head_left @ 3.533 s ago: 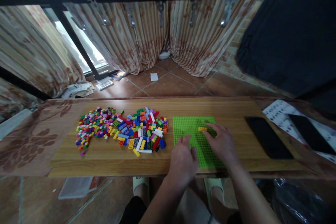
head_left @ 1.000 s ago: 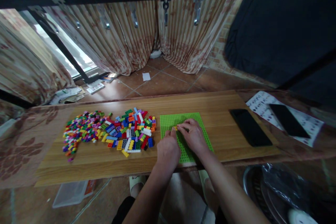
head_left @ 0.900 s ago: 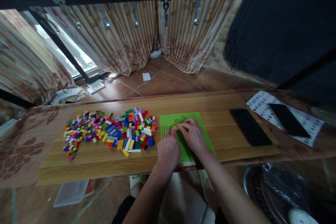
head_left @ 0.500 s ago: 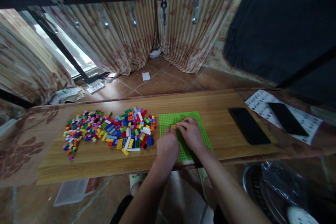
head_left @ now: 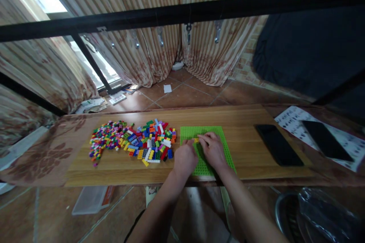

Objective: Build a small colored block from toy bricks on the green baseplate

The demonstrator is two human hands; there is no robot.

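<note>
A green studded baseplate [head_left: 219, 133] lies on the wooden table [head_left: 245, 121] in front of me. Both hands rest on it. My left hand [head_left: 184, 159] sits at the plate's left part, fingers curled toward a small yellow brick [head_left: 196, 140]. My right hand [head_left: 212, 151] covers the plate's middle, its fingertips pinched at the same yellow brick. The brick is mostly hidden between the fingers of both hands. A heap of loose coloured bricks [head_left: 134, 143] lies on the table just left of the plate.
Two black phones lie to the right: one [head_left: 278, 144] on the wood, another [head_left: 325, 139] on a printed sheet [head_left: 293, 115]. A black bar [head_left: 182, 11] crosses overhead. Curtains hang behind the table. A clear plastic box [head_left: 89, 199] sits on the tiled floor underneath.
The camera has tilted up, so the table sits lower in view. Over the earlier frames both hands moved closer together at the yellow brick on the plate; they have stayed there.
</note>
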